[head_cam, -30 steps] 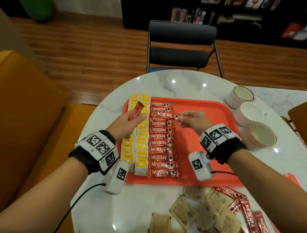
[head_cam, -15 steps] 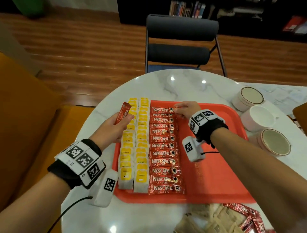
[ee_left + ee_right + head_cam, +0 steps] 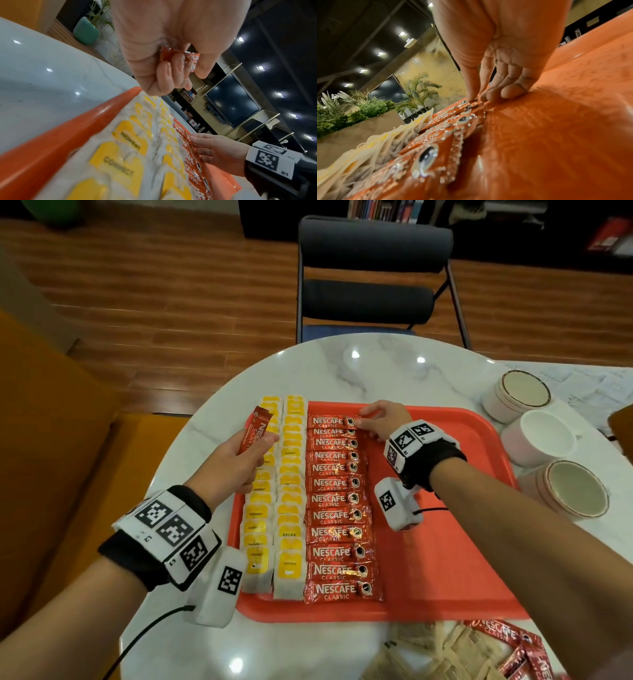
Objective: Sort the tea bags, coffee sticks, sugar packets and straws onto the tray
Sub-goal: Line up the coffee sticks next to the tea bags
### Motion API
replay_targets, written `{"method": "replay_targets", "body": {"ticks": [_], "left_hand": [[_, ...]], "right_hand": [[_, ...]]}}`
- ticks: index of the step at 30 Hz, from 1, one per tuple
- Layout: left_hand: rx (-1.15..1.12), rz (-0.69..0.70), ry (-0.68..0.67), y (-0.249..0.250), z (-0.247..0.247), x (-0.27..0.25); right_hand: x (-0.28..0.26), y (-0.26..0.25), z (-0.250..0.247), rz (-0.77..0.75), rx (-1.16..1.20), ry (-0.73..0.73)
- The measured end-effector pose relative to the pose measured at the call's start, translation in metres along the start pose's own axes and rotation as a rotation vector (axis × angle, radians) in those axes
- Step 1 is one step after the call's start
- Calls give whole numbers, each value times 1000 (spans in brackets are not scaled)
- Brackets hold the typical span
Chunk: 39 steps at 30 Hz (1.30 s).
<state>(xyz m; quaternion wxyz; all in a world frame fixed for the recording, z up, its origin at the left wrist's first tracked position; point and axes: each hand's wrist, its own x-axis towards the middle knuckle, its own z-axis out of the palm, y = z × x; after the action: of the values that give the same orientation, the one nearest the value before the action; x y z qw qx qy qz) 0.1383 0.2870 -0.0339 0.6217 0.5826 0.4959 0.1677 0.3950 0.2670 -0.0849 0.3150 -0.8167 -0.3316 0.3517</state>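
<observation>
Coffee sticks (image 3: 339, 501) in tray row: twelve; tea-bag columns (image 3: 290, 494): two; cups (image 3: 544, 438): three.

I see ceiling spotlights glaring off the glossy white marble tabletop (image 3: 376, 371); room corners fall dark, wide-angle edges bend, and my wrist views blur up close.

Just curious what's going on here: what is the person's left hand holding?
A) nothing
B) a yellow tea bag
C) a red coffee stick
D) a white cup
C: the left hand pinches a red coffee stick above the tea bag rows.
</observation>
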Motion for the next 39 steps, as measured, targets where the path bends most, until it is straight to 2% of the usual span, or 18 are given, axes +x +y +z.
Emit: {"method": "replay_targets", "body": {"ticks": [6, 9, 11, 14, 17, 19, 22, 27, 31, 36, 39], "left_hand": [[-226, -157, -124, 10, 4, 0], [-134, -133, -162, 14, 6, -4], [-16, -80, -190, 15, 11, -7], [62, -46, -223, 19, 20, -12], [125, -39, -251, 22, 29, -17], [158, -34, -285, 24, 33, -21], [166, -44, -315, 26, 37, -26], [156, -17, -278, 30, 33, -38], [114, -9, -200, 28, 27, -44], [-124, -2, -18, 20, 30, -35], [-107, -6, 22, 16, 37, -33]], "right_hand": [[-6, 1, -7, -38, 13, 32], [-18, -3, -13, -86, 59, 44], [-33, -11, -18, -142, 54, -29], [-61, -26, -23, -218, 40, -260], [-84, -36, -24, -215, 93, -473], [-95, -38, -22, -225, 99, -529], [-103, -37, -21, -257, 84, -532], [-104, -28, -27, -180, 199, -454], [-112, -23, -30, -100, 292, -488], [-128, -26, -17, -153, 165, -587], [-134, -32, -12, -198, 50, -594]]}}
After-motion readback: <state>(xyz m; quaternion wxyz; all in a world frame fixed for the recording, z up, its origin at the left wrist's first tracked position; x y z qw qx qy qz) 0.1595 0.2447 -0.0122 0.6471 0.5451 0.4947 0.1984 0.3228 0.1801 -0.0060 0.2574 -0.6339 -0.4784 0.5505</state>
